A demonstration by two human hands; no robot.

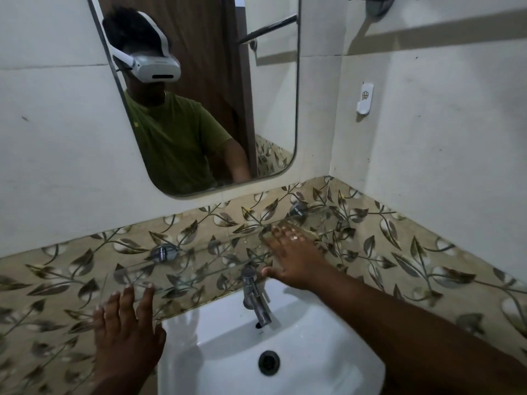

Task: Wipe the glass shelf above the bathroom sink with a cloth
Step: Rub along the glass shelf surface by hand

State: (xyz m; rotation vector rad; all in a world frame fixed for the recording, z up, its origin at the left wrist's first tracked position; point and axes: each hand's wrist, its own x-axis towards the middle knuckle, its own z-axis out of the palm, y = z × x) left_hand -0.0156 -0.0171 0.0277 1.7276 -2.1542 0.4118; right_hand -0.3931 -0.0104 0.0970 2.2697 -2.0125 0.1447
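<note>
Nearest, the left hand (125,320) is spread flat with fingers wide, holding nothing, at the near left edge of the glass shelf (199,269). The shelf is fixed above the white sink (328,346), just behind the tap (253,295). Farther right, the right hand (293,258) is pressed open-palmed on the shelf, over what may be a cloth (288,226), though this cannot be told for certain.

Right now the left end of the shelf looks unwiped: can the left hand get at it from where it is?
Probably yes. The left hand is open, fingertips at the glass shelf front edge near its left end, with nothing between. But no cloth shows in it; the right hand lies flat farther right.
</note>
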